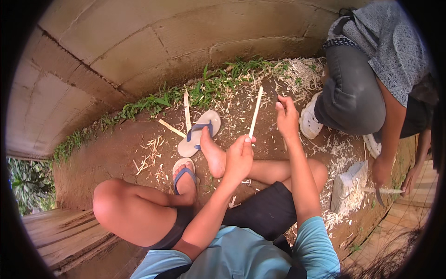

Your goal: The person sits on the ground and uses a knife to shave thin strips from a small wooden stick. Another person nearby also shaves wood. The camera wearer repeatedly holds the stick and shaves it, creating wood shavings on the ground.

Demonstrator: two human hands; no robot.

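We're seeing two pale wood pieces (187,111) lying near a sandal (188,147). Now the left hand (239,160) is closing round the lower end of a pale stick (256,111), held out over the soil; the right hand (287,116) is gripping, apart from it, what looks like a small knife (277,94). Far right, a co-worker (355,88) is crouching beside a stone block (346,183).

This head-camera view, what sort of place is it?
Probably an outdoor yard beside a building: a block wall with green weeds at its foot, and bare brown earth strewn with pale shavings.
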